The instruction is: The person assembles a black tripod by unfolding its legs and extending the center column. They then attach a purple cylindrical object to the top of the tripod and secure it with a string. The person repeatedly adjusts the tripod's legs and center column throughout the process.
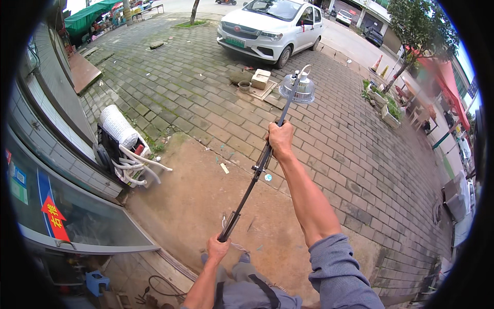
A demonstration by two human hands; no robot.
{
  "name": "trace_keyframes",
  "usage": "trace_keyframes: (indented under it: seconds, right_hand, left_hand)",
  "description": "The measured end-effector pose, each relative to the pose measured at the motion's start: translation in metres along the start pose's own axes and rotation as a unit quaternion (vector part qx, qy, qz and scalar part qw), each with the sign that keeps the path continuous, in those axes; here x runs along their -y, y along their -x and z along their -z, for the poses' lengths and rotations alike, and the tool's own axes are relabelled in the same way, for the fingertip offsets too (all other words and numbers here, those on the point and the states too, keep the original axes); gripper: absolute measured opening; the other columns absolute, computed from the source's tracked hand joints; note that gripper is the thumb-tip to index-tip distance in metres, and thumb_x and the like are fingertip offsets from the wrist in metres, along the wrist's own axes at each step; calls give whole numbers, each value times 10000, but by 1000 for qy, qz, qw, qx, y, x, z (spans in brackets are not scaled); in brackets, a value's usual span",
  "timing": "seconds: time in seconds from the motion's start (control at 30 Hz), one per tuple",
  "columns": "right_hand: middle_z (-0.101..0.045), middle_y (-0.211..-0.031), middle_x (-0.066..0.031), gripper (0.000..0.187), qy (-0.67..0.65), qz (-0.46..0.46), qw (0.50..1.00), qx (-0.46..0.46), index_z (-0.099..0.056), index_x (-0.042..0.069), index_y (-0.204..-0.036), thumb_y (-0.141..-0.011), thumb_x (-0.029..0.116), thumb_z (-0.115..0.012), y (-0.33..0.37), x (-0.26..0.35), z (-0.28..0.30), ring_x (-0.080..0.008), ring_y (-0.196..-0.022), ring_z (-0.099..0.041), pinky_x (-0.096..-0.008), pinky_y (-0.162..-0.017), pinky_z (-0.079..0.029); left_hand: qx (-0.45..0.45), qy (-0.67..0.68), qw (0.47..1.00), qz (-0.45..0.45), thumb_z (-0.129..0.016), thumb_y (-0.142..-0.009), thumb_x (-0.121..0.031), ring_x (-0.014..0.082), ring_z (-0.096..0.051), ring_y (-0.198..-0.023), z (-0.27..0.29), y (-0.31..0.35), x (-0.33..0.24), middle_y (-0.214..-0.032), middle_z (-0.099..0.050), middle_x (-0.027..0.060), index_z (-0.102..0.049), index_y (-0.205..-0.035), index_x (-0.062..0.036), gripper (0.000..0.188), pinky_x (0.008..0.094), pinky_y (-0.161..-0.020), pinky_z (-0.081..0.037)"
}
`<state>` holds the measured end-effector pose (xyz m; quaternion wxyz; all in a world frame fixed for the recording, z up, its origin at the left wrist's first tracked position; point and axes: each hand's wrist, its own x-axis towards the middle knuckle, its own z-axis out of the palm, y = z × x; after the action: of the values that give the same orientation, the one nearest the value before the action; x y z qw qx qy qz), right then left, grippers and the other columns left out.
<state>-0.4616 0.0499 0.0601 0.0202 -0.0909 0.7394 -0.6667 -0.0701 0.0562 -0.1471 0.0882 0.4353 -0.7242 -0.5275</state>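
Head view: both hands are on one long dark pole (246, 194), which runs diagonally from low centre up to the right, over a bare concrete patch (185, 201) and brick paving (355, 154). Left hand (218, 249) has fingers curled closed round the lower end, near the knees; right hand (281, 139) is wrapped tight round the upper part, arm stretched out. Exact finger placement on the far side of the pole: can't tell. Far end of pole carries a clear ribbed lamp (303, 91) with a pale top; can't tell how high it is off the ground. Clutter near it in view: pale block (261, 77) and small round pot (244, 86) just left, white car (272, 26) beyond. Left side is tight: glass door (98, 211) along the edge, then a white roll (118, 126) with pale hoses (135, 167) sticking out onto the concrete. Blue stool (96, 281) at lower left, behind the door line. Paper scrap (224, 168) lies left of the pole. Right side: planter (389, 116) near a tree (419, 31), traffic cone (377, 63) farther back, all well apart from the pole.
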Motion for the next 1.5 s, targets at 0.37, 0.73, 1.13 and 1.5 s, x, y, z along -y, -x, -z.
trace_keyframes:
  seconds: [0.37,0.73,1.13,1.5]
  right_hand:
    - [-595,-755,-95,274,-23,-48,998,43,-517,-22,-1038,-901,155,-675,13,19,8,-185,-576,-635,-339,-492,-513]
    - [-654,-1117,-225,641,-109,-229,965,60,-477,-73,-1367,-1015,447,-605,103,-67,80,-253,-830,-697,-356,-667,-579]
    - [-663,-974,-168,393,13,-556,828,65,-552,-71,-1234,-1004,241,-612,367,-239,223,-222,-739,-670,-353,-614,-561]
    - [-675,-917,-161,332,17,-599,800,21,-595,-79,-1169,-1009,212,-598,430,-270,260,-213,-688,-675,-344,-566,-549]
  left_hand:
    - [18,16,1000,-5,-743,-796,-210,119,-471,-581,0,1,17,-586,-525,86,-677,-813,4,225,363,-556,-444]
    - [169,19,985,-8,-716,-793,-221,129,-532,-682,-2,-22,-2,-711,-563,48,-638,-927,-19,254,341,-631,-461]
    - [246,-49,966,-68,-660,-781,-188,267,-587,-715,-22,-46,-24,-756,-604,122,-603,-929,-14,236,403,-700,-486]
    - [275,-40,960,-15,-640,-848,-88,73,-490,-711,17,-31,-28,-748,-533,-35,-608,-861,-34,64,276,-638,-417]
